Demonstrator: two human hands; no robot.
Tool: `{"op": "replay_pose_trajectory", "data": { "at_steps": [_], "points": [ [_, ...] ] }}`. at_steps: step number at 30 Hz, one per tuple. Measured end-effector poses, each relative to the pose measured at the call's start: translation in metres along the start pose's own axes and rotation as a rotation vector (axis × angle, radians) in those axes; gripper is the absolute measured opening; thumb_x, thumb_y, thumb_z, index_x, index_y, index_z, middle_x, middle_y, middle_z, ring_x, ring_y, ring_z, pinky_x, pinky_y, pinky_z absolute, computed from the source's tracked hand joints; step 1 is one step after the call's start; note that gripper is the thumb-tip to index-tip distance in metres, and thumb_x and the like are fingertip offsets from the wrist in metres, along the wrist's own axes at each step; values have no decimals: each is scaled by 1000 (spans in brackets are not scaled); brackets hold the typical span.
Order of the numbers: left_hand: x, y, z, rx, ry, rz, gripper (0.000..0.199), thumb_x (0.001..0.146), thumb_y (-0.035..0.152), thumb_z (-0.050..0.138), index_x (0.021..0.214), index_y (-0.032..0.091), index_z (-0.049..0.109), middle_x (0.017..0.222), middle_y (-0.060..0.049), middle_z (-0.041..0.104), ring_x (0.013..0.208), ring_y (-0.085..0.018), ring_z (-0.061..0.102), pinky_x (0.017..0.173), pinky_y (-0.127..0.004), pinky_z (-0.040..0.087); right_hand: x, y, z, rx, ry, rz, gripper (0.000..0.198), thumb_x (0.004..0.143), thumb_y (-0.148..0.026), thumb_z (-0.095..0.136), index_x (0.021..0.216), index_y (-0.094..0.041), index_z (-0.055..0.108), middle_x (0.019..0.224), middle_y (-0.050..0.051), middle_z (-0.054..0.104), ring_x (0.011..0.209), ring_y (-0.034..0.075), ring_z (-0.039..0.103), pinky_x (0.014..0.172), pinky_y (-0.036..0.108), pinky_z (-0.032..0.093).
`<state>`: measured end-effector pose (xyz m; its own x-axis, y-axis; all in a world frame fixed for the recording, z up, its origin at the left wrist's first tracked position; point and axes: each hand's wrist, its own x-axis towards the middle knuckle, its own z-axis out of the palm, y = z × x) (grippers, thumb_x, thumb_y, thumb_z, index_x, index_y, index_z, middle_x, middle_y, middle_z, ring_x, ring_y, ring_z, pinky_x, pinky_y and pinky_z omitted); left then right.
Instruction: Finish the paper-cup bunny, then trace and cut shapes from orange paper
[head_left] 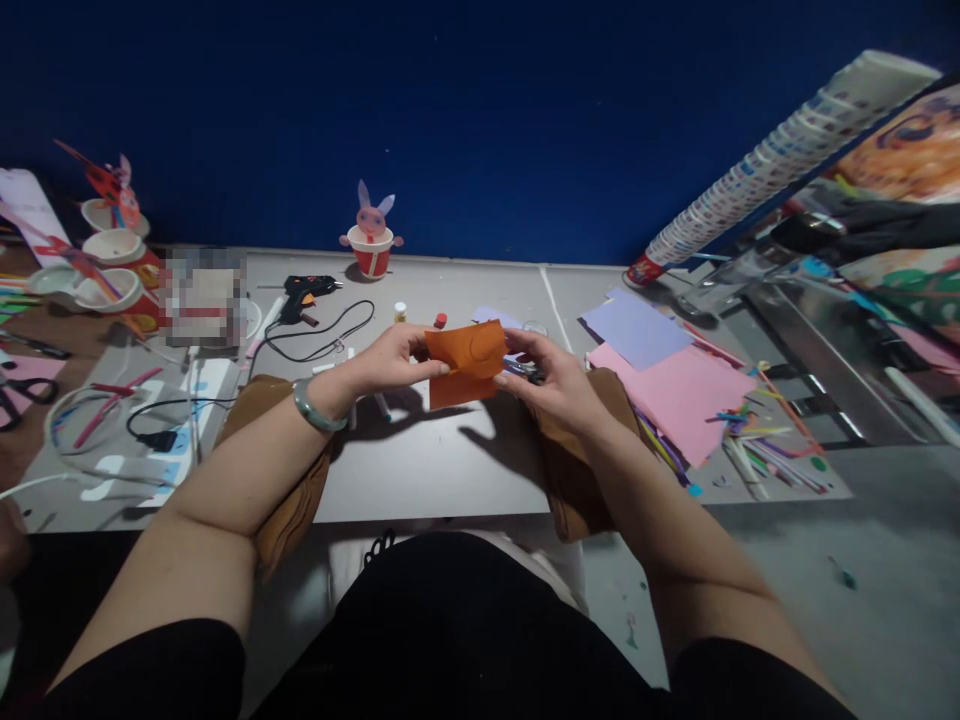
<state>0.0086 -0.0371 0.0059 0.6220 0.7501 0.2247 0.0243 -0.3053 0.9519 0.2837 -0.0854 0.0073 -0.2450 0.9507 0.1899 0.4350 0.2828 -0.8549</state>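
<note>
A piece of orange paper (466,365), folded or bent across its middle, is held up over the table between both hands. A faint curved line shows on its upper part. My left hand (390,360), with a bracelet at the wrist, pinches the paper's left edge between thumb and fingers. On the opposite edge, my right hand (551,375) grips it the same way. Behind the paper lie a red cap (440,320), a small bottle with a pale cap (400,312) and scissors (531,370), partly hidden by my right hand.
A cup with a rabbit head (371,250) stands at the back. Left are a glue gun (304,298) with a looping cord and a power strip (180,440). Right lie pink paper (675,385), purple paper (637,328) and pipe cleaners. A tall stack of paper cups (780,150) leans there.
</note>
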Motion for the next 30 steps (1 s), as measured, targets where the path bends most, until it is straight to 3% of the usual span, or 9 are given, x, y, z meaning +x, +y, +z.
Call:
{"op": "replay_pose_trajectory", "data": {
  "at_steps": [4, 7, 10, 14, 19, 22, 30],
  "points": [
    [1, 1, 0, -78, -4, -40, 27, 79, 31, 83, 98, 12, 76, 97, -10, 80, 86, -17, 73, 79, -28, 59, 11, -2, 14, 250, -22, 55, 44, 80, -60, 83, 101, -22, 75, 99, 7, 79, 88, 21, 71, 83, 37, 59],
    [2, 0, 0, -155, 43, -105, 32, 78, 32, 84, 100, 11, 74, 94, -10, 79, 81, -16, 72, 73, -26, 59, 15, -3, 18, 382, -16, 108, 40, 75, -56, 88, 85, -22, 70, 81, 2, 73, 72, 16, 65, 70, 31, 56],
    [3, -2, 1, -224, 102, -163, 38, 75, 31, 85, 105, 11, 72, 89, -6, 75, 70, -12, 67, 62, -22, 54, 17, -6, 21, 443, 25, 134, 39, 72, -51, 91, 85, -22, 68, 77, 0, 70, 66, 14, 61, 64, 29, 53],
    [4, -5, 2, -284, 177, -175, 41, 72, 31, 86, 104, 12, 70, 86, -4, 73, 67, -11, 66, 58, -21, 52, 18, -10, 26, 448, 98, 120, 34, 74, -46, 90, 85, -23, 66, 71, -3, 63, 61, 11, 54, 58, 26, 47],
    [4, -1, 3, -315, 132, -187, 43, 72, 33, 89, 105, 13, 69, 72, 0, 69, 61, -11, 65, 53, -20, 50, 20, -7, 28, 463, 124, 96, 32, 73, -44, 89, 86, -25, 67, 75, -3, 63, 62, 12, 55, 57, 26, 47],
    [4, 2, 4, -319, 163, -190, 34, 71, 29, 88, 94, 13, 69, 66, 2, 67, 56, -10, 64, 51, -19, 49, 21, -3, 29, 467, 130, 88, 27, 74, -40, 87, 86, -26, 68, 74, -3, 63, 61, 11, 54, 57, 26, 47],
    [4, 13, 5, -303, 234, -211, 11, 73, 16, 69, 80, 14, 77, 79, -5, 76, 64, -11, 67, 60, -23, 57, 22, 2, 28, 522, 131, 114, 6, 78, -24, 73, 75, -24, 68, 80, -1, 66, 68, 12, 56, 62, 26, 48]
  ]
}}
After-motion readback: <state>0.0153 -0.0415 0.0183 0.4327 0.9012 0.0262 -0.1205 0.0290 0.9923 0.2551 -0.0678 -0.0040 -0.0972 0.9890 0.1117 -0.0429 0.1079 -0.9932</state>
